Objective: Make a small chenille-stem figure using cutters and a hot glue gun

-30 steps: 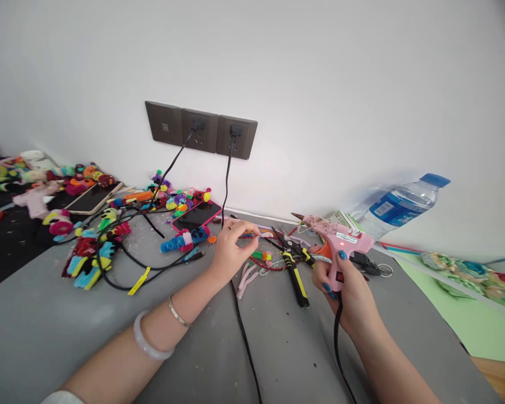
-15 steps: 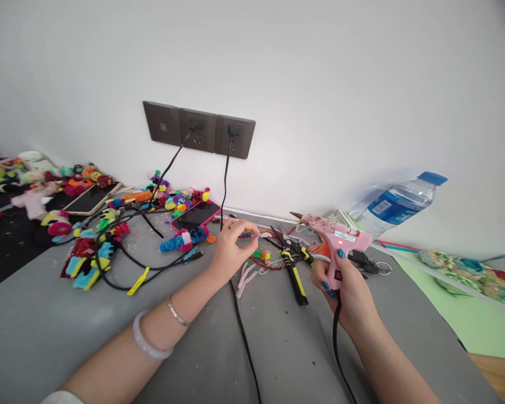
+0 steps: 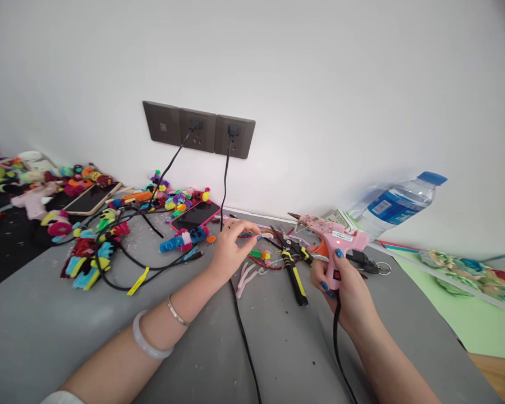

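Observation:
My right hand (image 3: pixel 347 283) is wrapped round the handle of a pink hot glue gun (image 3: pixel 334 238), its nozzle pointing left. A black cord hangs from the grip. My left hand (image 3: pixel 234 247) is closed in a pinch between thumb and forefinger; whatever sits at the fingertips is too small to make out. Between the hands lie black-and-yellow pliers (image 3: pixel 295 278), their jaws towards the wall. Pale pink pipe cleaner pieces (image 3: pixel 246 279) rest just below my left fingertips. Nearby is a small green and yellow fuzzy piece (image 3: pixel 260 255).
Pipe-cleaner figures (image 3: pixel 88 252) and a coiled black cable (image 3: pixel 113 283) lie on the left. A pink-edged phone (image 3: pixel 197 215) sits by the wall, below the sockets (image 3: pixel 198 129). A water bottle (image 3: pixel 398 205) leans at the right, above keys (image 3: pixel 368 262) and green paper (image 3: pixel 441 303).
The glue gun has shifted very slightly to the left in my right hand. My left hand keeps its pinch in nearly the same place.

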Action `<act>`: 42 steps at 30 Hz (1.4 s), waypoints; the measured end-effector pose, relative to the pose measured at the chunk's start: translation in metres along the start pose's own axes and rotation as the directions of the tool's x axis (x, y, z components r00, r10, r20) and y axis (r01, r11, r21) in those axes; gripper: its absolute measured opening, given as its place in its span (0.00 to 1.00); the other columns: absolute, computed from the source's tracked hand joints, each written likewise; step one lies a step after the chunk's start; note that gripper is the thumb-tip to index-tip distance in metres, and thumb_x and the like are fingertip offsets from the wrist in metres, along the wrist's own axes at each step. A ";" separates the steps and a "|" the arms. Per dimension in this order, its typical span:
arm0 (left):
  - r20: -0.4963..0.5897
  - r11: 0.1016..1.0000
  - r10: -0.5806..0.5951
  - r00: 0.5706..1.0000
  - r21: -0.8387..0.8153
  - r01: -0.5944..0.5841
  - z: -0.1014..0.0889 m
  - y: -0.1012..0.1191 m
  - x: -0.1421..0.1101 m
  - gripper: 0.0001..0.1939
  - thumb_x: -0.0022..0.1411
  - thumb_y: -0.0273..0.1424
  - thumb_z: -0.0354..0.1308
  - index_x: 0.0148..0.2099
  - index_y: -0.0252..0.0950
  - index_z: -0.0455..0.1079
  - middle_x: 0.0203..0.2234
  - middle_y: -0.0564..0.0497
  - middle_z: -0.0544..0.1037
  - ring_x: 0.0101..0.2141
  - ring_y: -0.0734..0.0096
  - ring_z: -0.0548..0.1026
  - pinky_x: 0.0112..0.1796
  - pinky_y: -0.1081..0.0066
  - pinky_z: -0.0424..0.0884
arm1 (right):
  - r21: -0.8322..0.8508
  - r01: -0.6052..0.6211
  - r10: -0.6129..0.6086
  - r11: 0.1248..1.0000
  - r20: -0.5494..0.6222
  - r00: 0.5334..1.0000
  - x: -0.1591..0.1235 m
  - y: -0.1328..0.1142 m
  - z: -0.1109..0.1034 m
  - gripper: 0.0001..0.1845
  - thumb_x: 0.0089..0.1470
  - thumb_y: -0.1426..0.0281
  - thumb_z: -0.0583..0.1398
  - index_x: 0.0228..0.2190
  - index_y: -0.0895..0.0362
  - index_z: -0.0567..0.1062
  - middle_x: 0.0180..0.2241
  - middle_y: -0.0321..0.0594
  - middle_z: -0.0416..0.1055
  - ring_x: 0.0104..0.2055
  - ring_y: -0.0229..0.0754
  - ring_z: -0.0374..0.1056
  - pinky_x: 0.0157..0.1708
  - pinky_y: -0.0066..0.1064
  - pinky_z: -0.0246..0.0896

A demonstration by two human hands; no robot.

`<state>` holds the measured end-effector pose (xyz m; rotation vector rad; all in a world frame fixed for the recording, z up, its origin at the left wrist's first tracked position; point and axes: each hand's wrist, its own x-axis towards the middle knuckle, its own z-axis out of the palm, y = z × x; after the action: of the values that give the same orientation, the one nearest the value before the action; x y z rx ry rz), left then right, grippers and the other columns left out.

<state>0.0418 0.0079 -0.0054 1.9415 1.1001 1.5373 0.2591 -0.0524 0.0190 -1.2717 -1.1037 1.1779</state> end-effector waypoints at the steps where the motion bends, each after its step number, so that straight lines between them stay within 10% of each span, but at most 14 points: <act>1: 0.003 1.000 -0.008 1.000 -0.006 0.008 0.000 0.000 0.000 0.09 0.58 0.19 0.57 0.37 0.39 0.72 0.33 0.52 0.78 0.38 0.66 0.72 0.40 0.67 0.70 | -0.003 0.001 -0.001 1.000 0.000 1.000 0.000 0.000 0.000 0.30 0.56 0.43 0.52 0.17 0.54 0.60 0.14 0.32 0.52 0.18 0.35 0.43 0.18 0.32 0.36; 42: 0.042 0.991 -0.101 0.994 -0.080 0.104 0.002 -0.007 0.000 0.07 0.61 0.22 0.55 0.38 0.36 0.72 0.34 0.51 0.77 0.34 0.72 0.72 0.36 0.73 0.68 | 0.037 -0.013 0.013 0.999 -0.005 1.000 0.000 0.003 -0.001 0.28 0.56 0.44 0.53 0.21 0.55 0.65 0.14 0.31 0.52 0.18 0.35 0.42 0.18 0.31 0.36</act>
<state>0.0410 0.0119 -0.0113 1.8231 1.0865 1.4623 0.2602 -0.0526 0.0158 -1.2550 -1.0665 1.1987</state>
